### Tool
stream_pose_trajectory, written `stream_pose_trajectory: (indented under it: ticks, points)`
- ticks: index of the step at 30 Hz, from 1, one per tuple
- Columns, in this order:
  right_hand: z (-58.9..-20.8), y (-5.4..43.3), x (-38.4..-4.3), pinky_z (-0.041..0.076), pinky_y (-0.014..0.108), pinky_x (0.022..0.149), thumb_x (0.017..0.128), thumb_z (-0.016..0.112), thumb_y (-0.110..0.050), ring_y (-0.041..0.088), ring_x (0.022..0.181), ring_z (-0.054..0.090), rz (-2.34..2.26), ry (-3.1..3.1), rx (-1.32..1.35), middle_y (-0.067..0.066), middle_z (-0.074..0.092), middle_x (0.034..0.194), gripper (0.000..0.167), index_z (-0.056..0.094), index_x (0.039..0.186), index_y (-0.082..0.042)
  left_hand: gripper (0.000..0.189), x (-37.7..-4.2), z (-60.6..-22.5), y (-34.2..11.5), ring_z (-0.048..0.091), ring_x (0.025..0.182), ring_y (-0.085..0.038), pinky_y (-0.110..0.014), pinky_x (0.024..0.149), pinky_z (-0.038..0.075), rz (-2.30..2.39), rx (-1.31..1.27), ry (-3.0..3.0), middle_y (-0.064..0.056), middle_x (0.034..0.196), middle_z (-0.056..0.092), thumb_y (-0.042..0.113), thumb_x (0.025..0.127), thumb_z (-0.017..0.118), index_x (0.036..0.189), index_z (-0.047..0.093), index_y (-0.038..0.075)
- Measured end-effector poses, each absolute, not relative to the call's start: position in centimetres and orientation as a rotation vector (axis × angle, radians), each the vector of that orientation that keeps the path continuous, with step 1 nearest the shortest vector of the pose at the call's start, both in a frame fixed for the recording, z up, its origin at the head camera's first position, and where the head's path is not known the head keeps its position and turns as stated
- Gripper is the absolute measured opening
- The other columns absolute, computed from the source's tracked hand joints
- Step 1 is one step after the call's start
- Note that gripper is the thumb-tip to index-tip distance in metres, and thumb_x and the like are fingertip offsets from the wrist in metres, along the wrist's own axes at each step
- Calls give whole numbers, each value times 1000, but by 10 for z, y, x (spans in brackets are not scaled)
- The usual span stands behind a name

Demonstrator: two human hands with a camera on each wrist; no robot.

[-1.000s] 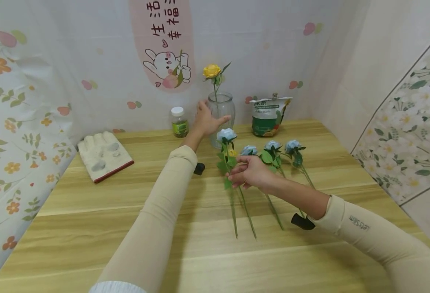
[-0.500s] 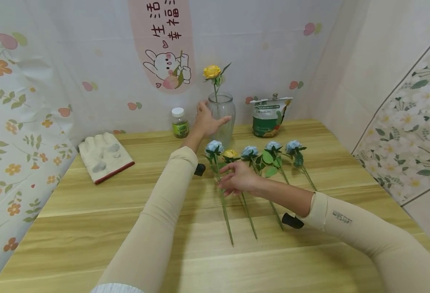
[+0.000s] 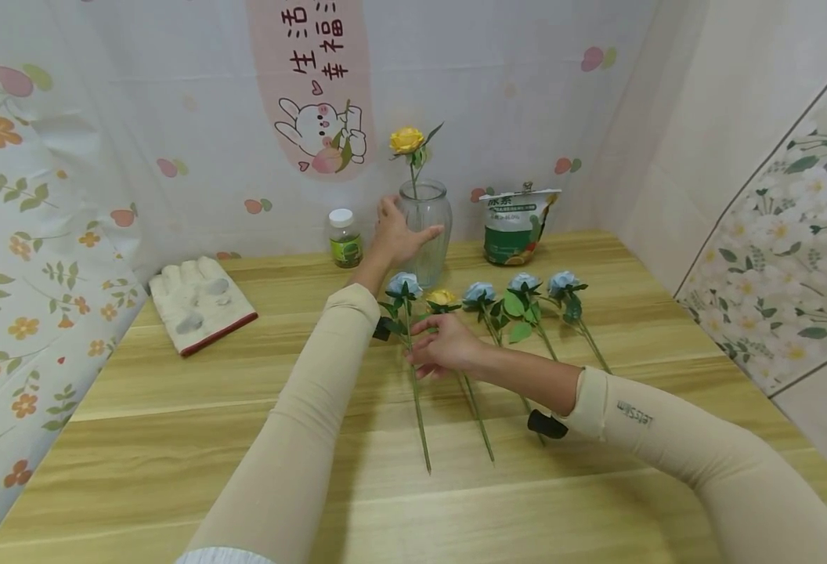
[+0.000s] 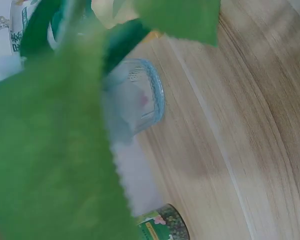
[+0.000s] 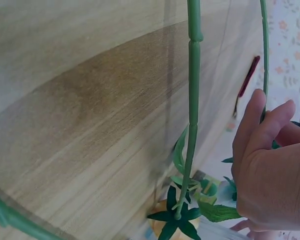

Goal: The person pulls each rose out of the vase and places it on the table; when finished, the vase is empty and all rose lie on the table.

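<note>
My left hand [image 3: 398,233] holds the clear glass vase [image 3: 436,254], fingers at its left side and thumb across its front. A yellow rose [image 3: 407,141] stands in this vase. My right hand [image 3: 449,343] pinches the green stem of a light blue rose [image 3: 404,284], whose head points to the vase. In the right wrist view, that stem [image 5: 264,50] runs up from the fingertips. Beside that hand lie a second yellow rose [image 3: 442,298] and more blue roses [image 3: 480,293]. A large green leaf [image 4: 55,150] hides the left hand and much of the vase in the left wrist view.
A white-capped jar [image 3: 345,239] stands left of the vase, and a green and white pouch [image 3: 515,229] to its right. A cream work glove [image 3: 200,304] lies at the table's far left. Printed curtains rise behind and beside the wooden table [image 3: 244,439].
My right hand has moved left and toward me with the blue rose, drawing it away from the other roses. My left hand stays on the vase.
</note>
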State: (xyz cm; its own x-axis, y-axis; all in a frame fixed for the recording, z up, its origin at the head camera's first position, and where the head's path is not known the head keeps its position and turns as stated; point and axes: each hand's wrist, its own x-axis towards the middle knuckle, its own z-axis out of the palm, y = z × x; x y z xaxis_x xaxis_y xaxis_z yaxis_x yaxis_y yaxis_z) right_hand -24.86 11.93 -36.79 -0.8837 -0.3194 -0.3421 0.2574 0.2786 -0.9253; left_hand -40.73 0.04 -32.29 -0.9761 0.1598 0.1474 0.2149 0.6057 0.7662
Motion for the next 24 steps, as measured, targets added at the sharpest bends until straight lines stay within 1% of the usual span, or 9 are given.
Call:
stream_pose_trajectory:
  ticks: [4,7,14,19,24]
  points:
    - [-369,117,-249,49,24,48,92,64,3,18,61,68,-1624,2076,-32,17,66,103,44,46,133,2,104,-405,-322,0,24,145,-33,-47,114,28,-1341,-335,-2746,-16,156,17,57,85,70,153,6,11]
    - [-370,115,-248,50,25,49,91,64,4,18,60,67,-1627,2066,-24,17,66,101,45,45,132,2,104,-404,-321,1,23,145,-32,-47,114,28,-1341,-340,-2743,-16,156,17,56,85,71,153,7,10]
    - [-374,113,-247,50,26,49,89,67,7,18,55,65,-1636,2057,-8,24,67,103,45,47,129,3,104,-406,-322,1,24,145,-32,-46,114,28,-1323,-339,-2747,-16,156,18,58,85,70,152,7,11]
    - [-376,119,-247,52,28,52,90,67,4,21,59,68,-1558,2068,-38,21,68,103,43,49,130,3,102,-406,-323,1,24,145,-32,-46,114,28,-1331,-346,-2752,-16,155,18,58,85,70,152,7,11]
    - [-372,127,-244,56,31,58,92,67,-1,25,68,72,-1405,2143,-139,16,71,103,41,52,130,3,102,-405,-323,-1,25,144,-32,-46,114,29,-1338,-345,-2743,-16,155,18,56,85,70,152,8,10]
